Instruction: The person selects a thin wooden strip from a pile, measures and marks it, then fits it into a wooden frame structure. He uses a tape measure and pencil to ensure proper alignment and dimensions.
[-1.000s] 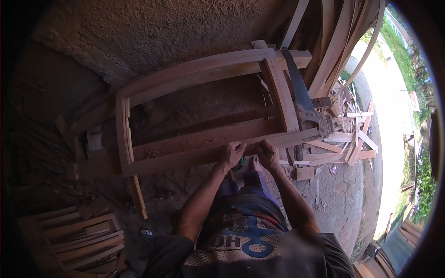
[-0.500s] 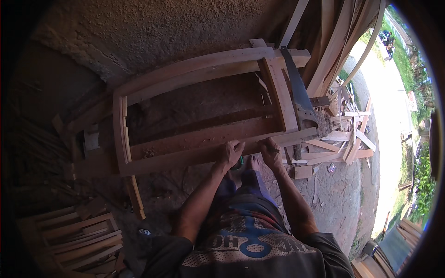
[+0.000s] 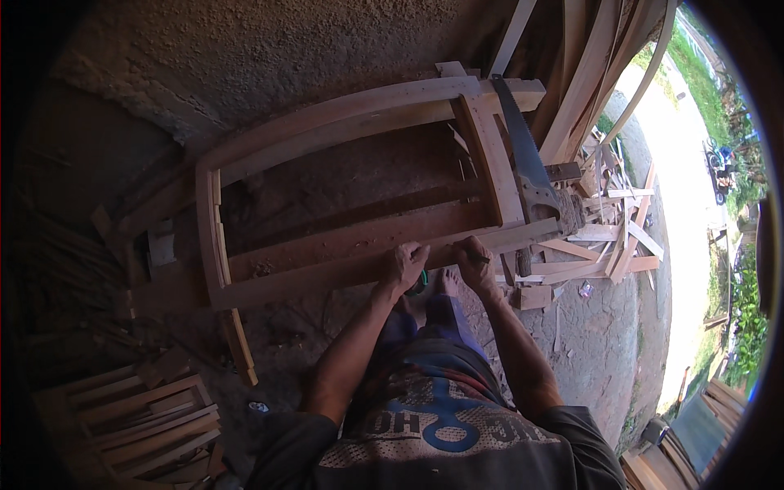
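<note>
A large rectangular wooden frame lies across rough timber supports in front of me. My left hand is closed on its near rail, right of the rail's middle. A short way along the same rail, my right hand is closed too, knuckles up. The undersides of both grips are hidden. A handsaw rests along the frame's right end, its wooden handle nearest me. Thin strips line the inside of the frame's left end.
A rough wall rises behind the frame. Long boards lean at the far right, above a heap of offcuts. Stacked wooden pieces lie at the lower left. A motorbike is outside on the right.
Both hands keep their hold on the rail, with barely any shift. Outside, the motorbike appears lower and farther right. The view has moved slightly.
</note>
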`<state>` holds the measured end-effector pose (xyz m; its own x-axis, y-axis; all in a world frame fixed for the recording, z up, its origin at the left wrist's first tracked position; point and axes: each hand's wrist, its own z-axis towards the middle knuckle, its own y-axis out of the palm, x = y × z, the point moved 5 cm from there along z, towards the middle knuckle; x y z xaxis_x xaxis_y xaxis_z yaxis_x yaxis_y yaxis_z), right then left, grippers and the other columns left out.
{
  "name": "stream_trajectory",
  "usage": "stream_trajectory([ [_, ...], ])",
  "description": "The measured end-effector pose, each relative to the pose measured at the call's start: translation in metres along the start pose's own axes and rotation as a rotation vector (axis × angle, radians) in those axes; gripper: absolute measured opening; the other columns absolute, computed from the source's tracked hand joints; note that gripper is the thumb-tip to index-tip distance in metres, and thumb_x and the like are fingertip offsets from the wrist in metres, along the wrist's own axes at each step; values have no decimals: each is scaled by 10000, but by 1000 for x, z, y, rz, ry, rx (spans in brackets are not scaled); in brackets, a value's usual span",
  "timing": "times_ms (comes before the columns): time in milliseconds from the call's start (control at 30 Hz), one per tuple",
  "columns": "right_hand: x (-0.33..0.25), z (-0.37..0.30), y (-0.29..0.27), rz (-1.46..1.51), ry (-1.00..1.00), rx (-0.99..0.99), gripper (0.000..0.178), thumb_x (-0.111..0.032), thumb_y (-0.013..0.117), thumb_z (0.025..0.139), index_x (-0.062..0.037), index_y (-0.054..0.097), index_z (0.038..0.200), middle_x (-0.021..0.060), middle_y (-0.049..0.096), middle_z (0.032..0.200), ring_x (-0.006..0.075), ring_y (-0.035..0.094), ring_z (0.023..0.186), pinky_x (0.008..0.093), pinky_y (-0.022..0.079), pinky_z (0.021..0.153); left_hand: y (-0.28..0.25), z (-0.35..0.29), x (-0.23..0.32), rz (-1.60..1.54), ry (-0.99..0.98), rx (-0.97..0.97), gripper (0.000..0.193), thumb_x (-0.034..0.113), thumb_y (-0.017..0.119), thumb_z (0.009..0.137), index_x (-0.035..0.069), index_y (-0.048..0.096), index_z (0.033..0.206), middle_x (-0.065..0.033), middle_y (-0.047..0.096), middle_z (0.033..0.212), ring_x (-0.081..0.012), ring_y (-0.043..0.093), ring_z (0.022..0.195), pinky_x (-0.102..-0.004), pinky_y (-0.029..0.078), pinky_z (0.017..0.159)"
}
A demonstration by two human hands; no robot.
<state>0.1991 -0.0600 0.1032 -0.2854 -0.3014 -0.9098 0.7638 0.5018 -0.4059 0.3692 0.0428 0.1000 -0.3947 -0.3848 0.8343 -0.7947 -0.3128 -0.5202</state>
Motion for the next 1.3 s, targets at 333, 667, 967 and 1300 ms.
stream_trajectory([
  [333, 6, 1, -3, -47, -67, -30, 125, -122, 584, 921, -6, 629, 934, 169, 669, 848, 337, 688, 813, 409, 528, 717, 7, 3, -10, -46, 26, 29, 360, 305, 619, 960, -36, 664, 856, -231, 627, 738, -371, 645, 668, -417, 474, 602],
  [667, 8, 6, -12, -25, -32, -8, 160, -158, 596, 926, -11, 650, 958, 182, 682, 889, 324, 696, 880, 384, 528, 773, 5, 2, -6, -24, 28, 37, 346, 302, 622, 962, -14, 655, 824, -247, 650, 781, -414, 678, 788, -435, 498, 621],
  [967, 8, 8, -8, 5, -43, 11, 176, -180, 599, 942, -8, 627, 957, 160, 678, 803, 256, 689, 745, 377, 528, 694, 7, 3, -11, -9, 12, 42, 360, 322, 622, 955, -17, 663, 839, -244, 646, 774, -407, 670, 752, -436, 493, 623],
  [1300, 5, 7, -10, 11, -55, -74, 139, -121, 575, 936, 10, 619, 934, 168, 648, 829, 310, 669, 788, 389, 522, 720, 6, 2, -9, -2, -22, 32, 358, 343, 630, 942, -2, 696, 872, -230, 674, 806, -398, 689, 775, -435, 517, 657],
])
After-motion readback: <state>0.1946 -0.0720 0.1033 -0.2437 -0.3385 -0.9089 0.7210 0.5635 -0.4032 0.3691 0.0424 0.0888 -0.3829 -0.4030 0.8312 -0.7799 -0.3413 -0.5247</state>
